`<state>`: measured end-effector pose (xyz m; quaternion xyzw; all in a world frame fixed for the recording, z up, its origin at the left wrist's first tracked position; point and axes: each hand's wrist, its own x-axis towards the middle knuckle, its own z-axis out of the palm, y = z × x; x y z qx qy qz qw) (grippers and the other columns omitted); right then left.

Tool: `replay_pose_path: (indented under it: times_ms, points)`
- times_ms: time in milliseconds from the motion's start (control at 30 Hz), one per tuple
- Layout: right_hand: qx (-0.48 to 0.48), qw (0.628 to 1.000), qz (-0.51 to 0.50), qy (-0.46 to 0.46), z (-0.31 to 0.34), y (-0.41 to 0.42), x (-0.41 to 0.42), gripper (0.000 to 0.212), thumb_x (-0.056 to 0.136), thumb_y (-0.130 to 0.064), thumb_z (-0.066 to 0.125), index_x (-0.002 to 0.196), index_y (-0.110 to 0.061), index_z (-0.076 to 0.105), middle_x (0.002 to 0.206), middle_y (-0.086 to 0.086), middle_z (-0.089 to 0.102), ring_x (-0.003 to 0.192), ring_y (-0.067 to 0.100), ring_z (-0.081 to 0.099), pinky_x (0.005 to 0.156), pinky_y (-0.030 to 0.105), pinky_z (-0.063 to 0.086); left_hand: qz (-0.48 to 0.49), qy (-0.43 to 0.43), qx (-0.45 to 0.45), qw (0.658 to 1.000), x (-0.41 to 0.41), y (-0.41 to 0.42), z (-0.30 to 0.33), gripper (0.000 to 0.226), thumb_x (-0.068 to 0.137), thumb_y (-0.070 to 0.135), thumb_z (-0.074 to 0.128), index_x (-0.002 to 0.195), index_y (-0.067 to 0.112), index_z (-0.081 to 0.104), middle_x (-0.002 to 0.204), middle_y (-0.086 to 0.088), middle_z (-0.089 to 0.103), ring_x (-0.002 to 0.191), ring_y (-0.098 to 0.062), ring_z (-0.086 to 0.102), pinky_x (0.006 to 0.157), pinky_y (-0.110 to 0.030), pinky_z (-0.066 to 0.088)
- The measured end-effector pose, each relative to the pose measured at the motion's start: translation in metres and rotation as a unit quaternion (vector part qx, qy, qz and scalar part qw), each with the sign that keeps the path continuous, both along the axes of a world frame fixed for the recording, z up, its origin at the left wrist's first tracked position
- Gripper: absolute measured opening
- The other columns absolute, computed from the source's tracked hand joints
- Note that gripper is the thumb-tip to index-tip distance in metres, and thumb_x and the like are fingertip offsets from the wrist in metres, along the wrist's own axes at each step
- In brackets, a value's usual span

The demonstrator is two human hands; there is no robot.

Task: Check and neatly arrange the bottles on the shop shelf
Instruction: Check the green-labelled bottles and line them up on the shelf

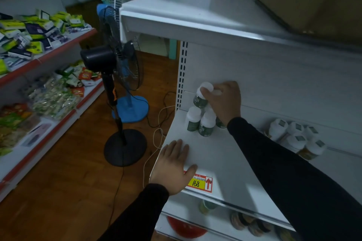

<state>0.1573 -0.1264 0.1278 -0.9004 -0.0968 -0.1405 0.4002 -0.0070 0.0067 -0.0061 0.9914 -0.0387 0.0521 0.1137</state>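
Note:
Small bottles with white caps and dark green labels stand in a cluster (199,122) at the back left of a white shop shelf (213,154). My right hand (225,100) grips one such bottle (202,94), tilted, above the cluster near the back panel. My left hand (174,164) lies flat, fingers spread, on the shelf's front left corner beside a yellow and red price tag (200,183) reading 168. Another group of white-capped bottles (297,137) stands further right on the same shelf, partly behind my right sleeve.
Two standing fans (117,76) with trailing cables stand on the wooden floor left of the shelf. A red-edged rack (39,60) of packets runs along the left. A cardboard box (313,0) sits on the top shelf. Jars show on the lower shelf (248,223).

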Motion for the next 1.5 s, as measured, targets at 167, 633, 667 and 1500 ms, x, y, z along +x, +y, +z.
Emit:
replay_pose_path:
  times_ms: [167,633,667,1500]
  points:
    - [0.026,0.999,0.011,-0.032,0.026,-0.021,-0.017,0.036,0.081,-0.047,0.072,0.093,-0.013,0.072,0.101,0.004,0.065,0.092,0.010,0.057,0.075,0.006,0.037,-0.004,0.047,-0.011,0.999,0.002,0.002,0.003,0.082,0.090,0.069,0.017,0.156,0.020,0.022,0.164,-0.007,0.014,0.151,-0.024,0.010,0.116,-0.031,-0.004]
    - [0.079,0.993,0.035,0.077,0.038,-0.063,-0.111,0.026,0.084,-0.042,0.073,0.083,-0.016,0.076,0.083,-0.010,0.072,0.082,0.008,0.067,0.083,0.035,0.054,0.007,0.088,-0.445,0.891,-0.016,-0.029,0.109,0.060,0.089,0.048,0.065,0.143,0.037,0.039,0.136,0.014,0.049,0.126,-0.008,0.046,0.102,-0.027,0.035]
    - [0.085,0.991,0.039,0.094,0.039,-0.065,-0.115,0.028,0.083,-0.044,0.073,0.081,-0.016,0.076,0.082,-0.009,0.073,0.081,0.010,0.068,0.084,0.039,0.056,-0.005,0.097,-0.470,0.877,-0.017,-0.034,0.113,0.052,0.089,0.044,0.066,0.136,0.041,0.043,0.134,0.012,0.054,0.124,-0.009,0.050,0.102,-0.029,0.038]
    - [0.428,0.857,0.120,0.260,0.033,-0.077,-0.172,0.020,0.095,-0.020,0.060,0.097,-0.002,0.069,0.088,0.011,0.072,0.080,0.022,0.069,0.070,0.029,0.055,0.003,0.137,-0.699,0.702,-0.054,-0.064,0.148,0.037,0.089,0.010,0.068,0.120,0.024,0.052,0.108,-0.011,0.072,0.102,-0.023,0.069,0.091,-0.034,0.055]
